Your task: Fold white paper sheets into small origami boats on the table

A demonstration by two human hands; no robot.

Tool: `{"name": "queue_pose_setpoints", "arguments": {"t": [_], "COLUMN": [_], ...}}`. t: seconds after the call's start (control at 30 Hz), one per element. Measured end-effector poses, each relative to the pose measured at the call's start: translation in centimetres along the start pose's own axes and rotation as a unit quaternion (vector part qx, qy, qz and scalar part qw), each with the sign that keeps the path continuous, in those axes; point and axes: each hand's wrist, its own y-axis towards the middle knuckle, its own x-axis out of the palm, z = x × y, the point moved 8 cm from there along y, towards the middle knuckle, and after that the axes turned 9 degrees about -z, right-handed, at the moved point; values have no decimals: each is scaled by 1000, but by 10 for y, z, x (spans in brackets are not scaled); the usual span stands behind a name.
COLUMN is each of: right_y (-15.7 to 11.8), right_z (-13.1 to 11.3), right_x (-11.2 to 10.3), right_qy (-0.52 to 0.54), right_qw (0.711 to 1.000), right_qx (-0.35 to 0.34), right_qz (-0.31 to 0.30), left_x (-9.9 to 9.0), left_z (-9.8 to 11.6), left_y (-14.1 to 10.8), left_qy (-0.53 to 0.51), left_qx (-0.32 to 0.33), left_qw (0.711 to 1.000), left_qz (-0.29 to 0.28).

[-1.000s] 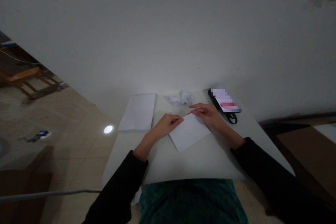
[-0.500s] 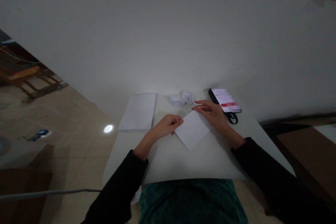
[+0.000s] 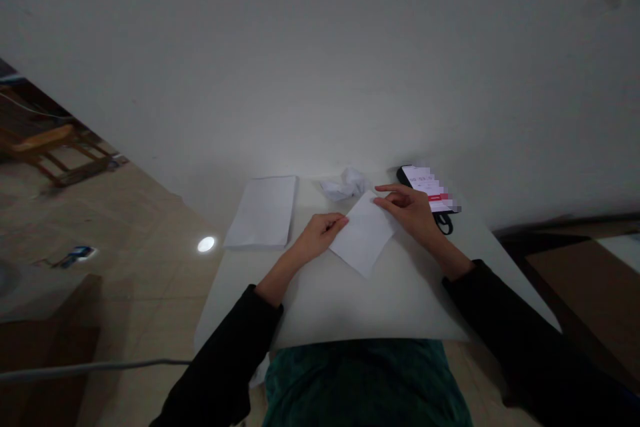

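Between my hands is a white sheet of paper [image 3: 364, 237], roughly square and turned with one corner toward me. My left hand [image 3: 320, 237] pinches its left edge between thumb and fingers. At the upper right corner, my right hand [image 3: 407, 210] grips the paper with its thumb and bent fingers, while the index finger reaches out above. Behind the sheet lies a crumpled piece of white paper [image 3: 345, 185]. Left of my left hand rests a stack of white paper [image 3: 263, 212]. A phone [image 3: 429, 187] with a lit screen is just beyond my right hand.
The white table [image 3: 350, 313] stands against a grey wall [image 3: 320, 67]. A black cord loop [image 3: 444, 222] hangs off the phone's near end. To the left, a grey cable [image 3: 95, 368] crosses above the tiled floor, and a wooden chair [image 3: 50, 140] stands farther back.
The sheet has tilted and shifted, its far corner now farther up and its near corner slightly right. My right hand has moved a little to the right; both hands keep hold of the paper.
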Motion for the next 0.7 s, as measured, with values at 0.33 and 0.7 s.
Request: {"name": "queue_pose_setpoints", "arguments": {"t": [0.33,0.7], "right_y": [-9,-6], "right_z": [24,20], "right_x": [42,36], "right_qy": [149,119], "right_qw": [977,980], "right_qx": [93,97], "right_qz": [-121,-126], "left_x": [-28,-25], "left_z": [11,-3], "left_y": [-15,-9], "left_qy": [-12,-101], "left_qx": [20,-8], "left_qw": [980,979], "left_qz": [198,175]}}
